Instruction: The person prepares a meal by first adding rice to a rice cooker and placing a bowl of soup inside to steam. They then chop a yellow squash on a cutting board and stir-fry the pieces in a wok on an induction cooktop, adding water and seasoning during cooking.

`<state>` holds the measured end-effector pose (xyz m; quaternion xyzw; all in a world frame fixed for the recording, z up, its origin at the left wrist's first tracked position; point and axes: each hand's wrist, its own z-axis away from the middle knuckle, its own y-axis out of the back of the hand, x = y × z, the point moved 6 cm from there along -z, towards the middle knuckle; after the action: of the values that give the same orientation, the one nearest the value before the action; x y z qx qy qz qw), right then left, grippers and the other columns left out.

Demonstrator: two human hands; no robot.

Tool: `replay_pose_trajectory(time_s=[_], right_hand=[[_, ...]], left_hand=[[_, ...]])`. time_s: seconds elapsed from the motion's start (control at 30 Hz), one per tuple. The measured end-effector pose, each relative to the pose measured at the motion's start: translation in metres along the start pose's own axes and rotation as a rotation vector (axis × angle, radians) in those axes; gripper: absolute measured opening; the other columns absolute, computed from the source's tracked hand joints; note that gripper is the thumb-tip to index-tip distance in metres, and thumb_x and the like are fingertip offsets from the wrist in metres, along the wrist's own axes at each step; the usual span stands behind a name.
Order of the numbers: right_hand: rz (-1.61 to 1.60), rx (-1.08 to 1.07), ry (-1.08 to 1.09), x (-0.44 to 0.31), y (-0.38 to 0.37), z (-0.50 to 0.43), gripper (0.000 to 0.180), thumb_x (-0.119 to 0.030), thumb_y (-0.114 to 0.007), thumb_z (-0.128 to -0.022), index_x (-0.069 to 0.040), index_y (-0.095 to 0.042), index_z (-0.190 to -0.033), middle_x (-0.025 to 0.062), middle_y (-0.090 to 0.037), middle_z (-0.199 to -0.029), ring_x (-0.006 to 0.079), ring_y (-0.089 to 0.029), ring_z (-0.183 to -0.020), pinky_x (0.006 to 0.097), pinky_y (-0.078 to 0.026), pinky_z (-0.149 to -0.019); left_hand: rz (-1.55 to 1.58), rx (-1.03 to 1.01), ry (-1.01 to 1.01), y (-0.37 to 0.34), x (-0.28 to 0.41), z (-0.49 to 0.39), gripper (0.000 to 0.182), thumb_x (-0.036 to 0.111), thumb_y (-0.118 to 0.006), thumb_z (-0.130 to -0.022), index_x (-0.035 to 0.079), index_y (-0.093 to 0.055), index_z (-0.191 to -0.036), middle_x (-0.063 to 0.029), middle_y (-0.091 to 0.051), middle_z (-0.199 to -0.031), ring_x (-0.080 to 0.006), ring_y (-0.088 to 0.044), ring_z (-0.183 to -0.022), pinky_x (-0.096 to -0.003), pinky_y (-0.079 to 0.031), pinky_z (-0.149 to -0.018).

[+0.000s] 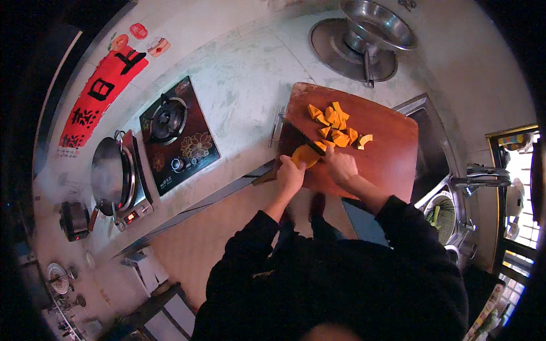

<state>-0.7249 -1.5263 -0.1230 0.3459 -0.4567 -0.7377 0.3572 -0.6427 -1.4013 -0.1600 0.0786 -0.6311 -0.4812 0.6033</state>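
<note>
A reddish-brown cutting board [379, 166] lies before me, its right side overlapping the sink. My right hand [342, 165] grips a kitchen knife [315, 145] by its dark handle, the blade slanting towards the board's left edge. Just left of it, my left hand [291, 174] holds a large orange pumpkin piece [304, 157] against the board. The knife lies at the upper side of that piece; whether its edge is in the flesh cannot be made out. Several cut pumpkin chunks [340, 138] are scattered beyond both hands, in the middle of the board.
A metal basin [384, 25] rests tilted on an upturned pan lid [330, 51] at the back. The sink [431, 140] with its faucet [482, 177] and a colander of greens [443, 217] is to the right. Leftward are a gas stove [181, 136] and a steaming wok [111, 174].
</note>
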Motion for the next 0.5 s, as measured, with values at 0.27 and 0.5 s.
replay_pose_trajectory(time_s=[0.27,0.5], right_hand=[[0.018,-0.013,0.068,-0.001,0.025,0.021,0.021,-0.013,-0.043,-0.082,-0.001,-0.037,-0.098,0.018,-0.061,-0.07,0.0341,-0.06,-0.064,0.0443,-0.047,-0.056],[0.047,-0.026,0.027,0.0,-0.023,0.0,0.025,-0.024,-0.043,-0.086,-0.001,-0.039,-0.094,0.0179,-0.058,-0.062,0.0354,-0.058,-0.057,0.0458,-0.045,-0.05]], left_hand=[[0.079,-0.022,-0.027,-0.016,-0.013,0.0,0.041,0.029,-0.057,-0.08,-0.003,-0.038,-0.097,-0.024,-0.058,-0.078,-0.0416,-0.056,-0.071,-0.0471,-0.044,-0.063],[0.015,-0.012,-0.134,-0.02,-0.013,-0.002,0.046,0.033,-0.052,-0.083,-0.003,-0.035,-0.107,-0.0255,-0.058,-0.08,-0.0417,-0.057,-0.072,-0.0478,-0.044,-0.062]])
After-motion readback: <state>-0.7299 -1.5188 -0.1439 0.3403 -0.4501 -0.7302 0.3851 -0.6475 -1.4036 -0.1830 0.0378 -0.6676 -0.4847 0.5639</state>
